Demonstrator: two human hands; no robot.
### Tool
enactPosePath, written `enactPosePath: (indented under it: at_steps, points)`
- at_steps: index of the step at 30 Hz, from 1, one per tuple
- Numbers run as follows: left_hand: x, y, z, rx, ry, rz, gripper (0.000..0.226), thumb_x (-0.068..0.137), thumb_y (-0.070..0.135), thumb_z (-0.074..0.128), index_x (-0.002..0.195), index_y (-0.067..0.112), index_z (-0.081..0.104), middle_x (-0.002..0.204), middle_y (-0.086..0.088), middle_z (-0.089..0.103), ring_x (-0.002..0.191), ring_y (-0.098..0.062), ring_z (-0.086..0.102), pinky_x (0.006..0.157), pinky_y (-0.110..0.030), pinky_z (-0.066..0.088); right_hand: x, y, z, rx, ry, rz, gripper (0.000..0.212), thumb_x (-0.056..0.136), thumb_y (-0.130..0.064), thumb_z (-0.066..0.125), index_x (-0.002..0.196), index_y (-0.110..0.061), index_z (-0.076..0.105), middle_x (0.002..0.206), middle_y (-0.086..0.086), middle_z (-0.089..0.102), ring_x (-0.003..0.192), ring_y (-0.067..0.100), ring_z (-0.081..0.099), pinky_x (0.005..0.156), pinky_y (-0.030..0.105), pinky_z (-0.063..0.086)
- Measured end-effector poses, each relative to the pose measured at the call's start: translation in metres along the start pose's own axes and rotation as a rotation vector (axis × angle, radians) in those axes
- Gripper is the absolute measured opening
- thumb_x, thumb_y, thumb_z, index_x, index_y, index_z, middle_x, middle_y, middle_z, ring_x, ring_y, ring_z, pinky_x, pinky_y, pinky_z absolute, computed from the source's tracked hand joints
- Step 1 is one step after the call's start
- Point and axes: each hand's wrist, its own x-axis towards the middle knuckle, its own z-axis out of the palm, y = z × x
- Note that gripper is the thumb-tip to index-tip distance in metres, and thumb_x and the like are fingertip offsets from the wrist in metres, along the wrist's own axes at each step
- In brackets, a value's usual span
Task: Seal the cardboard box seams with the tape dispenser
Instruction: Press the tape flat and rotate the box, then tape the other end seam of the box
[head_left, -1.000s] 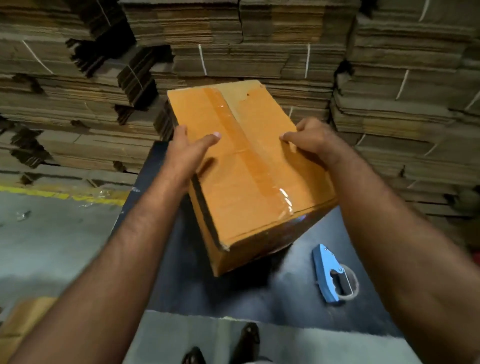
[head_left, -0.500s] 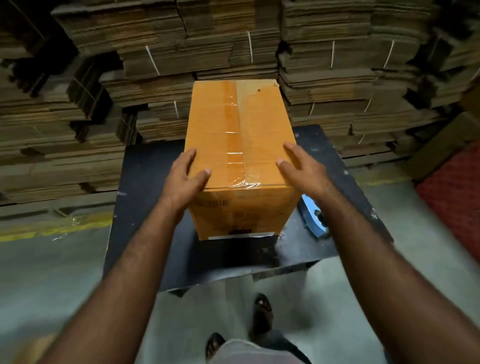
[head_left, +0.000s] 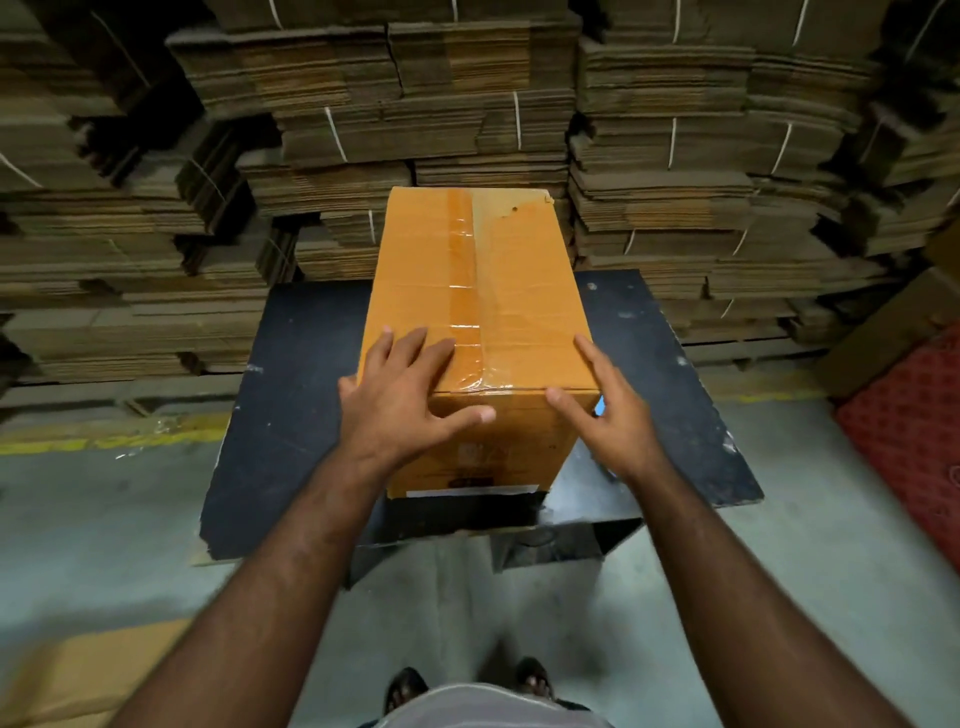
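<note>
Black surface (head_left: 291, 415) carried your cardboard box (head_left: 519, 291), flaps closed, contents hidden. Your left hand (head_left: 400, 400) lay spread on its near top corner; your right hand (head_left: 613, 415), fingers straight, touched its right edge. Clear tape (head_left: 462, 291) covered the top seam; flattened cardboard stacks (head_left: 467, 104) rose behind.

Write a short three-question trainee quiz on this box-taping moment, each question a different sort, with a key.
1. True or false: clear tape already runs along the top seam of the cardboard box.
2. Where is the left hand? A) flat on the box's near top edge B) on the floor C) on the cardboard stacks
3. Fill in: the box stands on a black ____.

Key: 1 true; 2 A; 3 table. The right hand touches the box's near right corner.
</note>
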Motion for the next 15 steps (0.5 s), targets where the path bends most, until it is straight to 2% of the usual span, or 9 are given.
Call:
enactPosePath:
  at_steps: [2, 5, 8, 10, 11, 13, 15]
  points:
    - [0.012, 0.002, 0.004, 0.098, 0.005, -0.023, 0.093, 0.068, 0.090, 0.046, 0.149, 0.051, 0.022, 0.165, 0.011, 0.012, 0.150, -0.025, 0.006, 0.104, -0.068, 0.031, 0.013, -0.001, 0.001, -0.012, -0.009, -0.014, 0.079, 0.087, -0.060, 0.064, 0.153, -0.044, 0.024, 0.158, -0.010, 0.032, 0.138, 0.007, 0.033, 0.108, 0.034, 0.036]
    - [0.027, 0.005, 0.011, 0.113, 0.010, -0.059, 0.090, 0.068, 0.089, 0.042, 0.148, 0.054, 0.020, 0.164, 0.013, 0.012, 0.150, -0.024, 0.007, 0.100, -0.068, 0.034, 0.033, 0.010, -0.009, 0.057, -0.056, -0.028, 0.075, 0.087, -0.067, 0.058, 0.152, -0.047, 0.025, 0.156, -0.011, 0.036, 0.138, 0.006, 0.037, 0.107, 0.032, 0.035]
    - [0.032, 0.007, 0.015, 0.104, 0.005, -0.097, 0.091, 0.067, 0.088, 0.043, 0.149, 0.054, 0.020, 0.164, 0.015, 0.010, 0.151, -0.022, 0.005, 0.100, -0.073, 0.032, 0.042, 0.047, -0.017, 0.250, 0.103, 0.117, 0.052, 0.088, -0.072, 0.048, 0.133, -0.046, 0.048, 0.133, -0.008, 0.060, 0.120, 0.012, 0.058, 0.097, 0.038, 0.049]
    - [0.033, 0.010, 0.018, 0.087, 0.019, -0.120, 0.092, 0.066, 0.087, 0.044, 0.149, 0.055, 0.021, 0.164, 0.017, 0.010, 0.151, -0.020, 0.004, 0.101, -0.076, 0.030, 0.042, 0.084, -0.024, 0.073, 0.230, 0.210, 0.028, 0.094, -0.052, 0.053, 0.114, -0.032, 0.059, 0.112, -0.004, 0.067, 0.104, 0.019, 0.066, 0.088, 0.035, 0.052]
    - [0.033, 0.011, 0.019, 0.076, 0.021, -0.130, 0.092, 0.066, 0.087, 0.045, 0.149, 0.055, 0.022, 0.164, 0.017, 0.010, 0.151, -0.019, 0.004, 0.101, -0.077, 0.028, 0.041, 0.107, -0.027, -0.060, 0.225, 0.255, 0.021, 0.094, -0.038, 0.058, 0.111, -0.025, 0.060, 0.108, 0.000, 0.068, 0.101, 0.023, 0.066, 0.084, 0.030, 0.051]
    - [0.032, 0.013, 0.020, 0.058, 0.028, -0.144, 0.092, 0.065, 0.086, 0.046, 0.149, 0.055, 0.024, 0.164, 0.018, 0.010, 0.152, -0.018, 0.004, 0.101, -0.077, 0.028, 0.041, 0.145, -0.027, -0.274, 0.098, 0.321, 0.019, 0.090, -0.020, 0.060, 0.109, -0.017, 0.062, 0.108, 0.007, 0.069, 0.101, 0.029, 0.064, 0.080, 0.027, 0.046]
    - [0.033, 0.015, 0.021, 0.057, 0.041, -0.155, 0.092, 0.065, 0.085, 0.046, 0.149, 0.054, 0.024, 0.164, 0.018, 0.010, 0.152, -0.018, 0.004, 0.101, -0.077, 0.027, 0.042, 0.172, -0.023, -0.383, -0.086, 0.324, 0.023, 0.085, -0.012, 0.060, 0.109, -0.015, 0.062, 0.117, 0.012, 0.064, 0.107, 0.031, 0.059, 0.086, 0.029, 0.045]
